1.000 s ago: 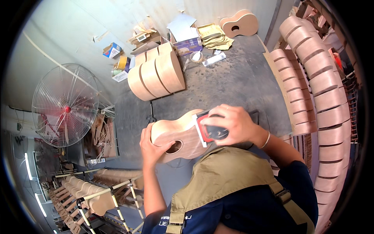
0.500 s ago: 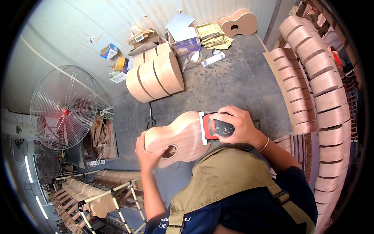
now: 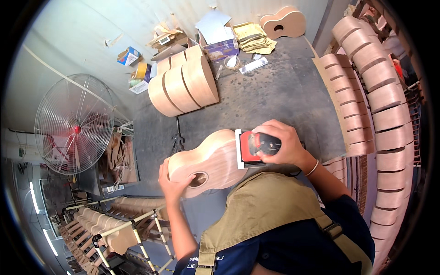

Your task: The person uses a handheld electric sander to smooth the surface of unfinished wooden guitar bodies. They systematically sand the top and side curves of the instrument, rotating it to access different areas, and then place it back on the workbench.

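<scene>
A pale wooden ukulele or small guitar body (image 3: 215,158) lies at the table's near edge, its round sound hole toward the left. My left hand (image 3: 173,183) is closed around the left end, thumb reaching to the hole. At the right end, a red and black power sander (image 3: 255,147) rests flat on the wood, its white-edged pad crossing the face. My right hand (image 3: 288,143) wraps the sander's black top from the right. The underside of the pad is hidden.
Three standing bodies (image 3: 185,87) are grouped beyond my hands on the dark table (image 3: 279,91). Yellow sanding sheets (image 3: 253,37) and another body (image 3: 284,23) lie at the back. Tall stacks of bodies (image 3: 389,101) rise at right; a caged fan (image 3: 75,123) and racks (image 3: 146,215) stand left.
The sander has turned slightly, and my right hand has shifted a little to the right on it. My left hand keeps its hold. The whole view has shifted slightly.
</scene>
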Demonstrator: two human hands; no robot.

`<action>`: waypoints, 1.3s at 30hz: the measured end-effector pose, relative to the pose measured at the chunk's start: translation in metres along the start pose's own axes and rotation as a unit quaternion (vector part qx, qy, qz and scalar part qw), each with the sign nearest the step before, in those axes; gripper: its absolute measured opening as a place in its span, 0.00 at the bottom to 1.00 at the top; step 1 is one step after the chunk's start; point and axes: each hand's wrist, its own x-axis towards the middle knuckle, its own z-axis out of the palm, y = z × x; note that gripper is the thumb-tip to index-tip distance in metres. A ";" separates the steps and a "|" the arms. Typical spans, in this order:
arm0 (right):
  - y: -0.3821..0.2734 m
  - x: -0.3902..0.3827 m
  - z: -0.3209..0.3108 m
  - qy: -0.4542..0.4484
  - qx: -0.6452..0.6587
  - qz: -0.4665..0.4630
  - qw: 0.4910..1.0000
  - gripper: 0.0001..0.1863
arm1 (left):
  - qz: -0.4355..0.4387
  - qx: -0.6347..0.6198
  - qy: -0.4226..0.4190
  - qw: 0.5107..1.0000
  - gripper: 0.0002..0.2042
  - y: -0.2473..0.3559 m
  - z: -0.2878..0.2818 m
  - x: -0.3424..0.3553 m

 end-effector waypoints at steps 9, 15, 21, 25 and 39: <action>0.029 -0.053 0.032 0.024 0.070 0.128 0.989 0.32 | -0.130 -0.079 -0.010 0.988 0.50 -0.065 -0.029 -0.044; 0.013 -0.049 0.006 0.038 0.003 0.092 0.995 0.32 | -0.128 0.028 -0.287 0.949 0.50 -0.031 -0.053 -0.003; -0.026 -0.038 -0.020 0.062 -0.026 0.032 0.997 0.32 | -0.001 -0.020 -0.284 0.959 0.46 0.029 0.016 0.049; -0.067 -0.026 -0.051 0.087 -0.091 -0.017 0.992 0.32 | 0.039 -0.081 -0.222 0.971 0.44 0.070 0.045 0.073; -0.089 0.002 -0.063 0.052 -0.264 -0.149 0.952 0.36 | 0.082 -0.212 -0.235 0.945 0.47 0.069 0.089 0.083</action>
